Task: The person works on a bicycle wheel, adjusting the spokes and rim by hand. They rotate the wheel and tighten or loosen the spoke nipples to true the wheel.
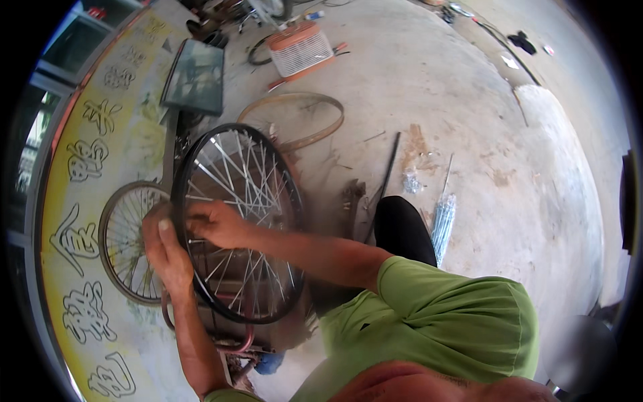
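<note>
A bicycle wheel (179, 187) with a black rim and many silver spokes stands upright in front of me, tilted a little. My left hand (167, 251) is closed around the left side of its rim, thumb up and the other fingers partly hidden. Inside the rim, my right hand (220, 224) reaches across among the spokes. Its fingers are pinched together close to the rim's inner face, and what they hold is too small to make out. Under the wheel, a reddish metal frame (242, 338) shows in part.
A second spoked wheel (110, 244) leans against a yellow lettered board (80, 201) at left. Beyond lie a bare rim (315, 137), a framed panel (194, 77) and an orange-and-white crate-like box (301, 53). A spoke bundle (443, 221) and a black rod (390, 164) lie on the right.
</note>
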Available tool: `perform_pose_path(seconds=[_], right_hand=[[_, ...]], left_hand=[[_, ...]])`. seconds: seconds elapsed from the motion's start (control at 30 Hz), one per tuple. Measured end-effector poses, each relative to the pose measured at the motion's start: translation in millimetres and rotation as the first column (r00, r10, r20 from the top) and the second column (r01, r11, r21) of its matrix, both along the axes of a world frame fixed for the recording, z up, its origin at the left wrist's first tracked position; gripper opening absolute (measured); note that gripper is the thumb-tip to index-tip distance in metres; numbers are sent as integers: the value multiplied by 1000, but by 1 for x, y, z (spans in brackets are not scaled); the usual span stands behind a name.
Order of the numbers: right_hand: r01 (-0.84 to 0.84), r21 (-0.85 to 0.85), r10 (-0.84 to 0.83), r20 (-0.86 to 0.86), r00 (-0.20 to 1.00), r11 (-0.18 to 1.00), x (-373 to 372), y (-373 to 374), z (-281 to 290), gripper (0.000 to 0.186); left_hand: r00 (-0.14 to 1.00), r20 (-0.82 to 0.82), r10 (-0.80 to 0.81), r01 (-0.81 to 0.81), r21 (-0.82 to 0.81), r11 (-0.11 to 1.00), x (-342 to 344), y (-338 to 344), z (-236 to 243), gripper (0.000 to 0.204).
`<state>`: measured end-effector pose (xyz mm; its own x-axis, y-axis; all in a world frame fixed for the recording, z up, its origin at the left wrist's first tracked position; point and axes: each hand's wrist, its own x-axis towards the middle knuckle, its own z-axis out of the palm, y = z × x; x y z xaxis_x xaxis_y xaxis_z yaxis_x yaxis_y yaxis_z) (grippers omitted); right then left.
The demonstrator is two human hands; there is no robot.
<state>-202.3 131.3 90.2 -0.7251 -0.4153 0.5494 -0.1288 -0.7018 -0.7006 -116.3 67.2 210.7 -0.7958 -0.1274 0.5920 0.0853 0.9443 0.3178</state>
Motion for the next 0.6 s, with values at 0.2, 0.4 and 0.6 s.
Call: perform_pose_path(seconds=[0.2, 0.4, 0.6], right_hand=[[-260, 42, 258, 36, 965, 965, -2, -9, -2, 17], [-176, -39, 179, 61, 982, 984, 2, -24, -10, 15], [-270, -74, 275, 59, 960, 960, 2, -24, -13, 19]], left_hand=[[1000, 24, 3, -2, -41, 999, 10, -1, 3, 44], [1000, 10, 10, -10, -27, 1000, 6, -2, 3, 45], [1000, 17, 1, 0, -47, 999, 8, 1, 3, 45]])
